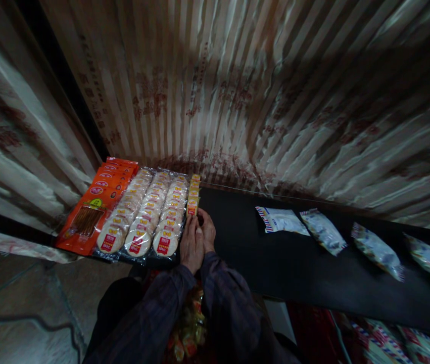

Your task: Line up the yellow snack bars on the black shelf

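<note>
A column of small yellow snack packets runs away from me beside the wrapped rice crackers. My left hand has its fingers straight and pressed together, the tips on the near end of the closest yellow packet. Right against it, my right hand is closed with bent fingers at the packet's right side; its fingertips are partly hidden, so what they hold does not show. To the left lie overlapping rows of round rice crackers in clear wrappers with red labels. Beyond them are overlapping orange snack bags with brown sticks showing.
Several white-and-blue snack bags lie spaced out along the black tabletop. Pleated, printed sheeting hangs behind it. Below, more yellow packets lie between my arms, and striped bags sit at lower right. A cable crosses the tiled floor.
</note>
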Action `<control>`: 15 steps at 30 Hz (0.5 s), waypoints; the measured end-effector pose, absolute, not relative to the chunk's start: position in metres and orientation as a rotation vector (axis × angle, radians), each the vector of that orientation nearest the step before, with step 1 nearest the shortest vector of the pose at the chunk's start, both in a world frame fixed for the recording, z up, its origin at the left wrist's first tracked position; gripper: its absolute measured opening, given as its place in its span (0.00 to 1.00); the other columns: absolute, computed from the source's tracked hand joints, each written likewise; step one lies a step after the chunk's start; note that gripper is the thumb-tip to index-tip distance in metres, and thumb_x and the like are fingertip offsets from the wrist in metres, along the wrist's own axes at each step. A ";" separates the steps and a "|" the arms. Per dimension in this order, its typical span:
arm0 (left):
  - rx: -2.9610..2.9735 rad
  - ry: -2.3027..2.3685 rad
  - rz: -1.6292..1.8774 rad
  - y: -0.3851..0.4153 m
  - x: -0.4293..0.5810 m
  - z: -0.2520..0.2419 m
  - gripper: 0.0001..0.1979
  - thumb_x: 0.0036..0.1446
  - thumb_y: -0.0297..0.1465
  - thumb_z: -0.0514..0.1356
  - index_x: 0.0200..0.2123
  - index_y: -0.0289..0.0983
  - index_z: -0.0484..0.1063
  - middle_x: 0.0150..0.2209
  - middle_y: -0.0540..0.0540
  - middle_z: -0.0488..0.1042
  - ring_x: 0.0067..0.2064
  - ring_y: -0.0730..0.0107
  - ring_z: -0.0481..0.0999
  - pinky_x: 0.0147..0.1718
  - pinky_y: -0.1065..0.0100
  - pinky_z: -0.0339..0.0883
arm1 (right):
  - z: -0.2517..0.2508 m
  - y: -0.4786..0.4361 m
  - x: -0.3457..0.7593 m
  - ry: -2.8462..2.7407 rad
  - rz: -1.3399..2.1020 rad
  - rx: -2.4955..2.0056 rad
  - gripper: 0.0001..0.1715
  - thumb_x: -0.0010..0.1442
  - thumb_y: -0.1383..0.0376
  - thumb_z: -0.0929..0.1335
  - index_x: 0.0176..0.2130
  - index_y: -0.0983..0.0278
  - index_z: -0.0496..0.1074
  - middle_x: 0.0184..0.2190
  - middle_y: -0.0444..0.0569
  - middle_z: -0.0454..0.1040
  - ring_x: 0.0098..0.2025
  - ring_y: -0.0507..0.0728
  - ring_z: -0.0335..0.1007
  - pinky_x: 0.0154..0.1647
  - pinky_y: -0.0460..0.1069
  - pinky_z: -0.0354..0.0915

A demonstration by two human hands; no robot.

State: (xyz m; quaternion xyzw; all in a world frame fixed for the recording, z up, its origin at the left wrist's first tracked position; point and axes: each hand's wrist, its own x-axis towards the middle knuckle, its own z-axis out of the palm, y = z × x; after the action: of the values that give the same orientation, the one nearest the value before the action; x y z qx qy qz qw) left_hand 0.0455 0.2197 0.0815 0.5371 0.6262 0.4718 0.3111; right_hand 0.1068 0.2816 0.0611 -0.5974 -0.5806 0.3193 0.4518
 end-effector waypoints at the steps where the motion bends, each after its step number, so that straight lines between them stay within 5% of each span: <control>1: 1.420 1.652 1.250 0.220 0.046 0.082 0.29 0.65 0.39 0.42 0.64 0.32 0.60 0.68 0.39 0.56 0.69 0.64 0.52 0.69 0.59 0.43 | 0.062 0.282 0.107 -1.433 0.788 -1.481 0.23 0.55 0.59 0.65 0.50 0.62 0.72 0.45 0.50 0.77 0.44 0.56 0.71 0.51 0.52 0.66; 15: 1.469 1.676 1.185 0.224 0.044 0.088 0.30 0.66 0.39 0.40 0.64 0.29 0.60 0.68 0.37 0.53 0.70 0.64 0.50 0.69 0.58 0.42 | 0.068 0.280 0.108 -1.441 0.781 -1.473 0.23 0.53 0.65 0.63 0.48 0.62 0.74 0.43 0.50 0.76 0.45 0.57 0.71 0.52 0.52 0.66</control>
State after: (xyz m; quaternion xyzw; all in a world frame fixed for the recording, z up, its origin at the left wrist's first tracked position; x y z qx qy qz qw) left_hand 0.0441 0.2238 0.0880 0.5544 0.6326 0.4472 0.3041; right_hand 0.1079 0.2796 0.0682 -0.5962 -0.5834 0.3161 0.4519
